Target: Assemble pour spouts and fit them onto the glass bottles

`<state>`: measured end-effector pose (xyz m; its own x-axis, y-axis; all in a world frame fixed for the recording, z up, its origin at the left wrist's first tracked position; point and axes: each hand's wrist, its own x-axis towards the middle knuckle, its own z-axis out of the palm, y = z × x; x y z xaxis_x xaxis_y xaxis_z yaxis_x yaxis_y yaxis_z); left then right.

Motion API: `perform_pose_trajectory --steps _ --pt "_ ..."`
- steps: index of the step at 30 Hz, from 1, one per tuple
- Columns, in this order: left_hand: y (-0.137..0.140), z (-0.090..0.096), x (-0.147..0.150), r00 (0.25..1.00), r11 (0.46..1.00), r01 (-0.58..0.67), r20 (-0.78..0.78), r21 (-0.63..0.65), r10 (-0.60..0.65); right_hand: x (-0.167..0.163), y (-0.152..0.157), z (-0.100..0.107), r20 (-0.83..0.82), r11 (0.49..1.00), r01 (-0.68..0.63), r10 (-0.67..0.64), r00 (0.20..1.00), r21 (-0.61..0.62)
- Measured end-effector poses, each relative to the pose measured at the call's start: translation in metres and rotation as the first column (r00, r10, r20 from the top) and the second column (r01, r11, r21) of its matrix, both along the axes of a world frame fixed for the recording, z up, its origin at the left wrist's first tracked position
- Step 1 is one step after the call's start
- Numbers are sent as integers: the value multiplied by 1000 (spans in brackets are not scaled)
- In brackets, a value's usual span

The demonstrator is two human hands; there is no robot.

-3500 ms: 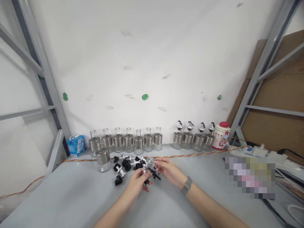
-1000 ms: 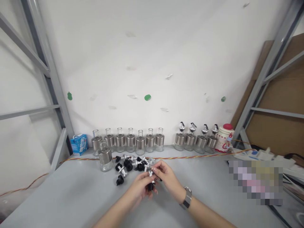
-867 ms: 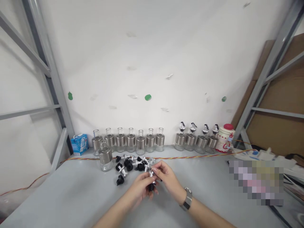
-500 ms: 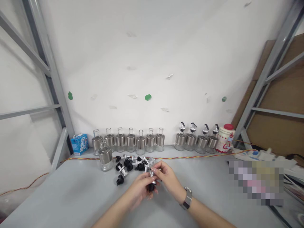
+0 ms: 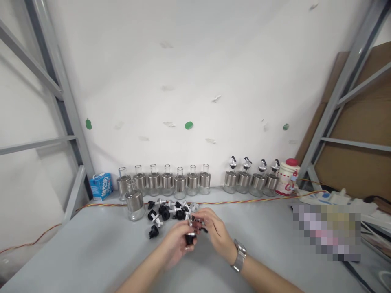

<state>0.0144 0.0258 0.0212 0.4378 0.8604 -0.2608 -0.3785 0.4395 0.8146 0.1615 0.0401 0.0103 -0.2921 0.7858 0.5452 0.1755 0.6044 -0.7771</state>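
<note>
My left hand (image 5: 179, 240) is closed around a bottle pourer (image 5: 190, 237) with a black stopper end and a silver collar, its spout pointing up. Close beside the spout, my right hand (image 5: 215, 230) has bent fingers whose tips are lost among the parts; whether they grip anything cannot be told. Under its palm shows a small black piece (image 5: 203, 230). Just to the left, several silver and black pourers (image 5: 165, 212) lie in a loose pile, and one black stopper part (image 5: 153, 232) sits at the near edge. A glass bottle with a metal sleeve (image 5: 135, 200) stands left of the pile.
Along the wall stand several open bottles with metal sleeves (image 5: 167, 181). Several bottles fitted with pourers (image 5: 243, 180) are at right, beside a white and red jar (image 5: 287, 177). A blue carton (image 5: 101, 186), a twisted cable (image 5: 220, 203) and a power strip (image 5: 334, 198) are also on the table.
My right hand's fingers have shifted from a pinch at the spout to a looser bent pose. My left hand has moved slightly left with the pourer, showing more of its black end.
</note>
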Motion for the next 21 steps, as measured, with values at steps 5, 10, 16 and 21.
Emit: perform_pose_trajectory --steps 5,10,16,21 --pt "-2 1 1 1000 1000 -14 -13 -18 13 3 -3 2 90 996 -12 4 996 90" --pt "0 -4 0 999 999 -33 -2 12 33 6 -6 7 191 974 -65 23 981 217" --pt "3 -8 0 996 996 -89 28 18 88 1 -7 3 296 956 -95 9 955 276" --pt "7 -12 -1 989 989 -127 67 -72 131 -6 -3 -2 260 983 -49 1 966 179"
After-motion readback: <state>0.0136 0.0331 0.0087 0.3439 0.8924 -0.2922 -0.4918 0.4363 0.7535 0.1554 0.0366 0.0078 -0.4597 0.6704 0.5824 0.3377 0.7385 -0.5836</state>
